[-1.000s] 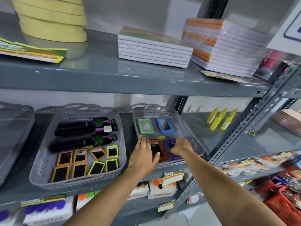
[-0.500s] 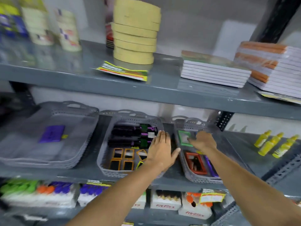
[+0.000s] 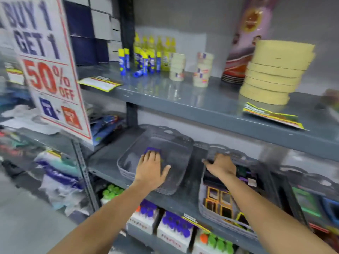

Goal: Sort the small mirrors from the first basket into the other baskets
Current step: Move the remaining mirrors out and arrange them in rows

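Observation:
Three grey baskets stand on the middle shelf. My left hand [image 3: 151, 169] lies flat, fingers apart, inside the left basket [image 3: 124, 171], its fingertips on a purple-framed mirror [image 3: 152, 149]. My right hand [image 3: 221, 166] rests palm down on the far left corner of the middle basket [image 3: 201, 208], with nothing visible in it. That basket holds several orange- and yellow-framed mirrors [image 3: 213, 194] and dark brushes [image 3: 245, 173]. At the far right, blurred, the third basket [image 3: 311, 176] holds a green-framed mirror [image 3: 304, 200] and a blue-framed one [image 3: 330, 208].
The upper shelf [image 3: 201, 107] overhangs the baskets and carries tape rolls [image 3: 275, 74], glue bottles [image 3: 146, 54] and price tags. A "50% OFF" sign [image 3: 49, 74] hangs at the left. Boxed goods [image 3: 174, 228] fill the shelf below. A steel upright [image 3: 82, 167] stands left of the baskets.
My view has swung left. My left hand moved from the middle basket to the left basket and onto the purple mirror. My right hand left the third basket for the middle basket's far corner.

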